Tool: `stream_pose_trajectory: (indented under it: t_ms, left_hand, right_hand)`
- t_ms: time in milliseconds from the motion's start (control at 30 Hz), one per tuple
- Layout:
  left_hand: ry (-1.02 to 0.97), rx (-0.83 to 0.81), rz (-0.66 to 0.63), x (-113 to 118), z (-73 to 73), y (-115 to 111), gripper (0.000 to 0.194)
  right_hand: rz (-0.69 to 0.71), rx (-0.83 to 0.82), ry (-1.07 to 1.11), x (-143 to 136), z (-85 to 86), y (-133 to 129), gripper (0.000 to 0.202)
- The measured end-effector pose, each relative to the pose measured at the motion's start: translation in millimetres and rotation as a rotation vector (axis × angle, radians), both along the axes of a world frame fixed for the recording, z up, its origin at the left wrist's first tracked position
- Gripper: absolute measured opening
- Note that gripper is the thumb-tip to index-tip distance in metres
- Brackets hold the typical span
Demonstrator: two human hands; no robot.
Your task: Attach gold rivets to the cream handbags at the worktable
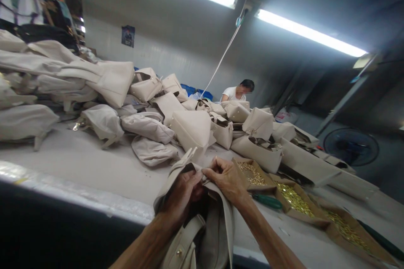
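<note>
A beige handbag hangs open at the near edge of the white table. My left hand is tucked into its mouth and grips the rim. My right hand pinches the top edge of the same bag just to the right, fingers closed on the fabric. A strap with a gold stud droops below my left wrist.
Many beige bags are piled across the table's middle and left. Cardboard trays of small gold fittings and a green-handled tool lie right of my hands. Another person sits at the far end. A fan stands at the right.
</note>
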State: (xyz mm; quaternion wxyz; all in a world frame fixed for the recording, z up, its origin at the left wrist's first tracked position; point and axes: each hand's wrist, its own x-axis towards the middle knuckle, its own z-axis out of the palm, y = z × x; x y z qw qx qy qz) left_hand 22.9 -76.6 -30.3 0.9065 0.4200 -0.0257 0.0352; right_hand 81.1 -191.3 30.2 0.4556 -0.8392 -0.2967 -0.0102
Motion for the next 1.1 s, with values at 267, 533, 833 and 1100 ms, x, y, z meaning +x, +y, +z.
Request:
stream_pose_trajectory:
  t_ms: [267, 533, 833, 1100]
  left_hand:
    - [0.021, 0.008, -0.021, 0.4, -4.4, -1.7, 0.036]
    - [0.088, 0.063, 0.005, 1.0, -8.3, -1.3, 0.039]
    - [0.095, 0.124, 0.017, -2.0, -12.6, 1.1, 0.038]
    - [0.074, 0.095, -0.021, 2.7, -15.6, 4.1, 0.033]
  right_hand:
    - [0.121, -0.089, 0.065, -1.2, 9.3, -10.4, 0.014]
    - [-0.122, -0.128, -0.014, -11.7, 3.6, 1.3, 0.008]
    - [-0.256, -0.091, -0.159, -22.6, -5.7, 9.3, 0.026]
    - [-0.053, -0.091, -0.070, -18.9, 2.5, -6.5, 0.014]
